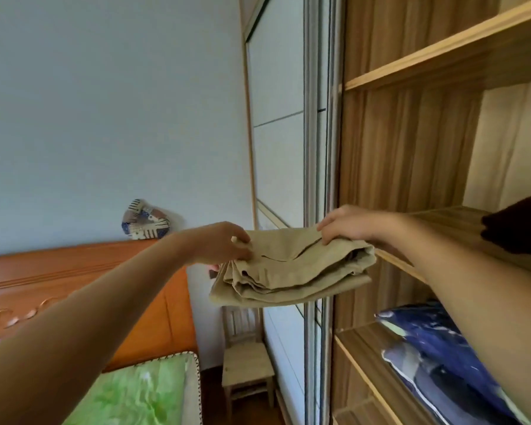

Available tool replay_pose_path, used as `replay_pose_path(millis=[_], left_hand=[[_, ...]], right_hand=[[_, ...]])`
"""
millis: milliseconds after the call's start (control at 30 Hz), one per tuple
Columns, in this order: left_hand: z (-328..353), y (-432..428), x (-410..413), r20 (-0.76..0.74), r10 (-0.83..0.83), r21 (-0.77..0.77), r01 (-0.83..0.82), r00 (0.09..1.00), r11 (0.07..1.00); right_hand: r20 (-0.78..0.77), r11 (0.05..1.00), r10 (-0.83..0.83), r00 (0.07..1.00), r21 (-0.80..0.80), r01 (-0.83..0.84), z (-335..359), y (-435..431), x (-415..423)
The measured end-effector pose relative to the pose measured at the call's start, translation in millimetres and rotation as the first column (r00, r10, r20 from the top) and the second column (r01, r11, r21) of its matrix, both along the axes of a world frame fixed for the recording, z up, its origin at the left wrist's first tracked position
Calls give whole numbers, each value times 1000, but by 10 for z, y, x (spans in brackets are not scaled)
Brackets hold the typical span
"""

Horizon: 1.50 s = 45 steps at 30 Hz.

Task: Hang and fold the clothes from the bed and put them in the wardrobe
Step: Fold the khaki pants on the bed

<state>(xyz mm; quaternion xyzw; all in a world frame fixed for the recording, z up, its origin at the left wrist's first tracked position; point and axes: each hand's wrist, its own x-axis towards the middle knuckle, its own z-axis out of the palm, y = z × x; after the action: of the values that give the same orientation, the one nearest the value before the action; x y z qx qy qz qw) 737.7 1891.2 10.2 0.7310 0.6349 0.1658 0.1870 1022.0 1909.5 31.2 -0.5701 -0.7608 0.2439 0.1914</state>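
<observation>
Folded khaki garment (pixel 292 271) held in the air, frame centre, its 3 o'clock end just beside the wardrobe shelf (pixel 445 217) front edge; left hand (pixel 221 243) fingers pinch its 9 o'clock edge; right hand (pixel 350 223) fingers grip its 1 o'clock edge; bed (pixel 135 391) at 7 o'clock.

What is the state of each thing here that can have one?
beige garment: folded, held in the air by both hands, near the edge of the middle shelf.
left hand: fingers pinch the garment's left side.
right hand: fingers grip its top right side.
wardrobe: open.
dark cloth: lying on the middle shelf.
blue bedding: lying on the lower shelf.
chair: upright by the wardrobe.
cushion: propped on the headboard.
</observation>
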Motion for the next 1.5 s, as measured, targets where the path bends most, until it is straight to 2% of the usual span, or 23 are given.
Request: replay_pose_path(millis=[67,233,400,500,667,800,867,1033,1133,1200,1300,1400,1500], left_hand=[[65,313,236,-18,-89,31,89,996,996],[149,852,906,0,-307,-6,307,952,952],[43,1183,1603,86,-465,20,465,881,885],[-42,1329,2016,160,-549,-29,560,820,828],[-132,1493,2659,41,-709,-13,709,704,705],[-138,1615,3077,42,-803,-54,804,594,592],[-134,1670,3240,-44,-846,-42,845,531,533],[-166,1755,3591,-89,-922,-28,924,378,381],[-203,1738,3811,-71,-953,-18,954,296,298],[-243,1695,3958,-76,-968,-20,970,240,242],[-324,1597,4186,-47,-984,-13,985,174,175],[-413,1480,4342,4,-991,-9,991,134,134],[-415,1427,4389,-123,-982,-15,990,140,143]], right_hand=[[-5,996,-87,996,-8,87,69,83,236],[-62,950,-312,948,-5,312,102,10,796],[-100,868,-496,863,-20,496,-30,-222,1304],[-116,810,-585,802,-36,585,-91,-357,1576],[-92,683,-730,677,-74,727,-182,-534,1897],[-68,589,-808,585,-98,802,-240,-635,2082],[-44,554,-832,553,-115,825,-251,-688,2145],[152,427,-880,449,-159,890,-205,-806,2211],[251,282,-908,335,-226,932,-210,-906,2175],[311,205,-913,265,-211,956,-202,-974,2129],[466,168,-861,203,-116,979,-167,-1063,2120],[546,122,-826,139,-68,990,-229,-1108,2152],[608,107,-791,73,20,994,-325,-1078,2177]])
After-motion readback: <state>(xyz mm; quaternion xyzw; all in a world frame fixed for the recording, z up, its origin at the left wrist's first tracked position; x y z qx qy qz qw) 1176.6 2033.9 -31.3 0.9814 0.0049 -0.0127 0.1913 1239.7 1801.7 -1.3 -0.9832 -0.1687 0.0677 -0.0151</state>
